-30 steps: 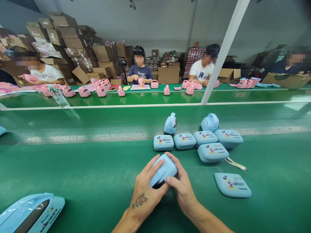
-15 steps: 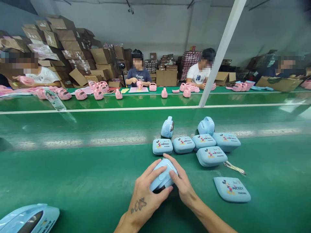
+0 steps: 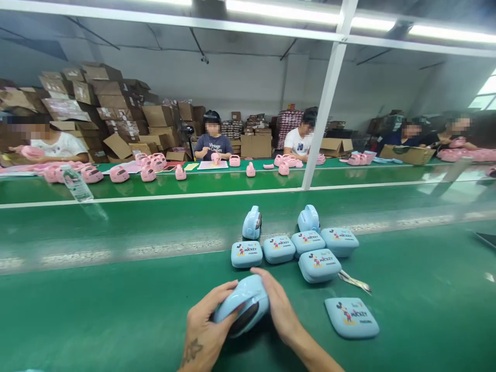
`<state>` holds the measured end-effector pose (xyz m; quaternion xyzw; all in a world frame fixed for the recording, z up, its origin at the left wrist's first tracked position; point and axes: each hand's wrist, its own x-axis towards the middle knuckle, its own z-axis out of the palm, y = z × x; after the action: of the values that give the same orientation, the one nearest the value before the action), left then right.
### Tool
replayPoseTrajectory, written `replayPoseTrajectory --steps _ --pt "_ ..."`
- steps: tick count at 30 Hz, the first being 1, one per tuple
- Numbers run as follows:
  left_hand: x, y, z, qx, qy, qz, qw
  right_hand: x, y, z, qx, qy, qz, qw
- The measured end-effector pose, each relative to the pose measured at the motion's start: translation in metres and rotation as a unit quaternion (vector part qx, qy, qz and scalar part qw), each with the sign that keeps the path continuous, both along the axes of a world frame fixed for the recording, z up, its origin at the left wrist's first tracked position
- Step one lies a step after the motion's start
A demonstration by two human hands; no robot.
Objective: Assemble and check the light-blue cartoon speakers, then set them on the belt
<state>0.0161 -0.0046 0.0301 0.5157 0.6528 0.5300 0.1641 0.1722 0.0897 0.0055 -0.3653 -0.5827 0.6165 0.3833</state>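
Observation:
A light blue plastic case (image 3: 253, 289) with a carry handle and a dark oval window is tilted between my hands, low over the green table. My left hand (image 3: 205, 320) grips its left side, with the thumb across the front near the handle. Against the right side lies my right hand (image 3: 282, 310), its fingers straight along the shell and its thumb hidden. Right of my hands is a flat light blue lid (image 3: 352, 318) with a printed mouse figure and lettering. Just beyond stand several closed blue cases (image 3: 320, 266) with the same print.
A slim metal tool (image 3: 354, 281) lies beside the nearest printed case. Two handled blue cases (image 3: 252, 223) stand upright behind the row. Across the belt, people sit at a green bench with pink cases (image 3: 119, 174). A clear plastic bottle (image 3: 77, 183) and a white post (image 3: 323, 108) are there too.
The view has tipped upward and shifted right. My hands have turned the blue case so its handle and dark window show more, and my right thumb has left its top.

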Motion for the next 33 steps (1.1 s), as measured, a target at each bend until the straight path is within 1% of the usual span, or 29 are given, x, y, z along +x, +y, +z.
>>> replayPoseTrajectory --steps 2,3,5,6,9,11,13,15,18,20,22,26,29,31,33 --pt "-0.009 -0.002 0.007 0.003 0.034 0.038 0.999 -0.004 -0.008 0.001 0.037 -0.03 0.05 0.998" --pt "-0.012 -0.003 0.009 0.009 0.048 0.054 0.997 -0.007 -0.012 0.001 0.055 -0.04 0.054 0.996" --pt "-0.011 -0.003 0.01 0.024 0.069 0.066 0.995 -0.011 -0.018 -0.001 0.068 -0.032 0.029 0.997" --pt "-0.008 -0.002 0.009 0.033 0.074 0.058 0.995 -0.012 -0.019 -0.003 0.067 -0.015 0.018 0.997" --pt "0.003 0.001 0.0 0.054 0.083 -0.009 0.995 -0.013 -0.016 -0.011 0.049 0.036 -0.014 0.998" --pt "0.006 0.004 -0.011 0.035 0.039 -0.048 0.997 -0.013 -0.009 -0.016 0.028 0.048 -0.047 0.997" --pt "0.002 0.006 -0.023 -0.011 -0.049 -0.076 0.996 -0.014 -0.003 -0.019 0.01 0.05 -0.073 0.996" --pt "-0.004 0.007 -0.033 -0.049 -0.126 -0.101 0.986 -0.014 0.001 -0.019 0.006 0.056 -0.066 0.996" --pt "-0.013 0.007 -0.038 -0.072 -0.159 -0.141 0.974 -0.012 -0.001 -0.017 0.009 0.065 -0.045 0.997" --pt "-0.015 0.006 -0.035 -0.088 -0.165 -0.172 0.967 -0.011 -0.003 -0.015 0.018 0.067 -0.033 0.997" --pt "-0.013 0.006 -0.029 -0.108 -0.168 -0.189 0.961 -0.01 -0.005 -0.013 0.031 0.066 -0.024 0.997" --pt "-0.007 0.004 -0.017 -0.122 -0.179 -0.178 0.96 -0.013 -0.002 -0.011 0.057 0.056 -0.011 0.997" --pt "-0.005 0.003 -0.011 -0.122 -0.191 -0.189 0.955 -0.016 0.0 -0.013 0.074 0.055 -0.024 0.995" --pt "-0.005 0.002 -0.008 -0.132 -0.16 -0.187 0.96 -0.018 0.001 -0.017 0.081 0.056 -0.039 0.994" --pt "-0.006 0.002 -0.005 -0.151 -0.104 -0.173 0.968 -0.018 0.0 -0.02 0.083 0.052 -0.047 0.994"
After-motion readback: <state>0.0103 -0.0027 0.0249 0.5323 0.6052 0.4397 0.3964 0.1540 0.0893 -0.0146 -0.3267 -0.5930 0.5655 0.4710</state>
